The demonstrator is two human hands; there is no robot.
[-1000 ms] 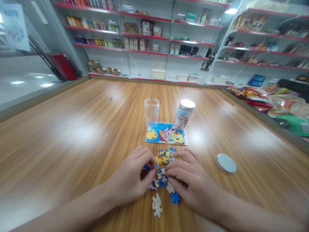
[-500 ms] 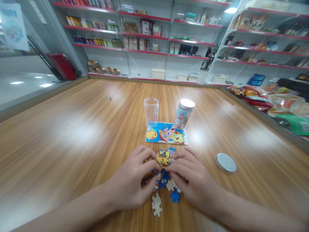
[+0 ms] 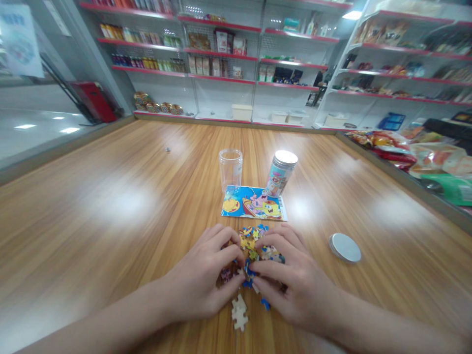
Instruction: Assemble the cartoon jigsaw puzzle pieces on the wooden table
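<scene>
Jigsaw pieces (image 3: pixel 250 242) are heaped on the wooden table (image 3: pixel 140 241) between the left hand (image 3: pixel 208 273) and the right hand (image 3: pixel 293 273), partly covered by both. Fingers and thumbs are curled, tips narrowly parted; whether a piece is gripped by either hand cannot be told. A picture card (image 3: pixel 252 202) (printed in bright colours) is laid flat just beyond the pieces.
</scene>
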